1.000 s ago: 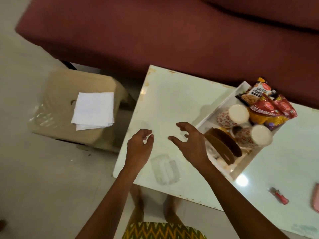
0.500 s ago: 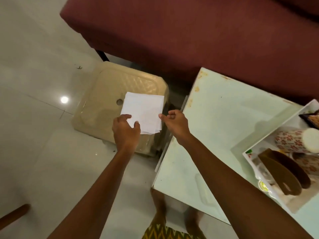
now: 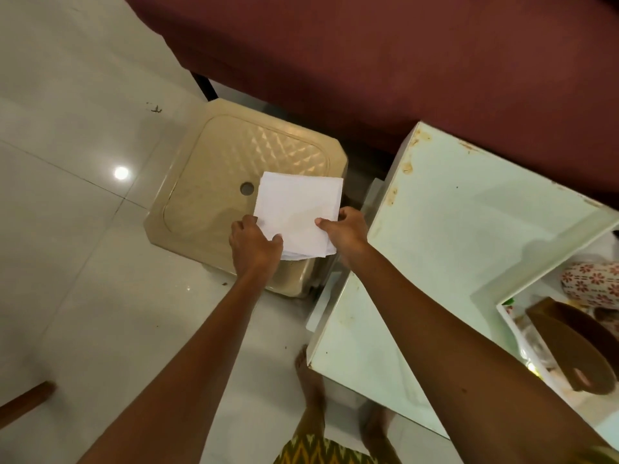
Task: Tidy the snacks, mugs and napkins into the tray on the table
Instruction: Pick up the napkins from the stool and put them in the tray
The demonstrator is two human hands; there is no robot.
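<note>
Resting on the beige stool (image 3: 214,169), the napkins (image 3: 298,209) form a squarish white stack whose near corner overhangs the seat edge toward the person. The left hand (image 3: 256,244) grips the near-left corner, thumb on top. The right hand (image 3: 346,234) pinches the near-right edge, thumb also on top. Both arms reach forward, nearly straight, equally close. Across the table (image 3: 469,229), well apart to the right, sits the tray (image 3: 502,306), so the carry likely swings rightward.
</note>
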